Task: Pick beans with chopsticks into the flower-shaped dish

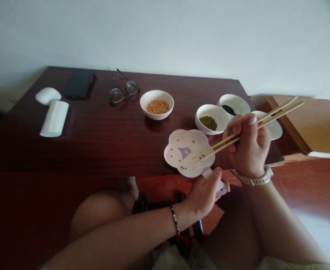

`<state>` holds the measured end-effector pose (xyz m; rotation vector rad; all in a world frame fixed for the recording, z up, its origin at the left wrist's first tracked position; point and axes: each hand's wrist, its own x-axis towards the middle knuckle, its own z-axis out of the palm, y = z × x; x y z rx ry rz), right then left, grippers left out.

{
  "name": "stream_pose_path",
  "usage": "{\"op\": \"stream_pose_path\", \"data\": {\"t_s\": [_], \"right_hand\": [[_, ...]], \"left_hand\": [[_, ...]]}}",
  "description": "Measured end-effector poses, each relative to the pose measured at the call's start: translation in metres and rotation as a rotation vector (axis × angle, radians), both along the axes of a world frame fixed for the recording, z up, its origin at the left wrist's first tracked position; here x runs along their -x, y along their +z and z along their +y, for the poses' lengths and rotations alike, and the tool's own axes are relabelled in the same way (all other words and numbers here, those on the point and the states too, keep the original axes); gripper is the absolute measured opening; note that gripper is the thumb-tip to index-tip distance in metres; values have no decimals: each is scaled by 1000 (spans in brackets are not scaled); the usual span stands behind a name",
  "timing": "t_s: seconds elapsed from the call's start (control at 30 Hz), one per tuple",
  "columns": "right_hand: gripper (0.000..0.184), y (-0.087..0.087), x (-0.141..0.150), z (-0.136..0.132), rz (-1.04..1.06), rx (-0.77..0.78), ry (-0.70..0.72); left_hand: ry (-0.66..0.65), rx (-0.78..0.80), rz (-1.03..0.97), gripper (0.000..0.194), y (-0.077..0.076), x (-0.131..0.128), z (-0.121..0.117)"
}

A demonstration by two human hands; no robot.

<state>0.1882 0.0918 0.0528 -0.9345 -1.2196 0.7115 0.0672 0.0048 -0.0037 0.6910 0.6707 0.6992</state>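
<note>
1. Your right hand point(249, 146) is raised over the front edge of the dark wooden table point(103, 146). Its fingers point(245, 127) curl closed around a pair of wooden chopsticks point(277, 114), held firmly, with a pale strap point(255, 180) on that wrist.
2. The chopstick tips point(196, 159) sit close together, slightly apart, above a white flower-shaped plate point(178, 157). I cannot tell whether anything is pinched between them (they look too thin for that to show).
3. Your left hand point(205, 197) is curled shut around the plate's handle point(214, 180), just below the table's front edge, with a thin bracelet point(175, 220) on that wrist. The plate has a cartoon print point(185, 152) and a few tiny specks on it, too small to name.
4. Just beyond your right hand stand a white bowl of green beans point(208, 123), a white bowl of black beans point(229, 110) and a white dish point(275, 129), partly hidden by your fingers. A white bowl of yellow beans point(157, 107) is farther left.
5. Toward the table's far side lie glasses point(124, 93), a black phone point(79, 84), and a white tube point(54, 119) touching a rounded white object point(48, 96).
</note>
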Motion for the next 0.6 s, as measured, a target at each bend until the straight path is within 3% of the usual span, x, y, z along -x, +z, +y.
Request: {"op": "stream_pose_path", "data": {"t_s": [0.3, 0.6], "right_hand": [[43, -9, 13, -14, -234, 69, 56], [43, -10, 17, -18, -335, 98, 163]], "left_hand": [[100, 66, -40, 61, -1, -7, 0], [141, 134, 10, 54, -3, -8, -1]]}}
